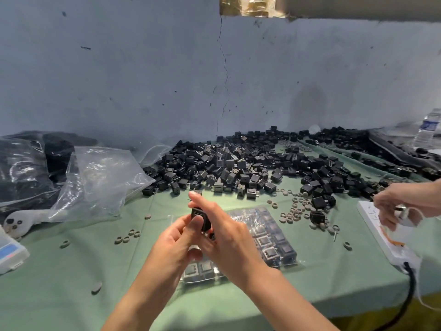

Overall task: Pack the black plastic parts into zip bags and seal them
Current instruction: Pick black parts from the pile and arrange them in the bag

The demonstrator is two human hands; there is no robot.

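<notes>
Head view: at centre, the left grip [176, 237] and right grip [224, 235] together pinch one black part [200, 217], both closed on it, above a filled zip bag [272, 237] lying on the green desk [71, 271]. A pile of loose parts [238, 163] sits at 12 o'clock, empty clear bags [100, 177] at 10 o'clock.

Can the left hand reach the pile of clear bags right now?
Probably yes. The left hand holds a black part with the right hand; toward the clear bags lie only small rings.
</notes>
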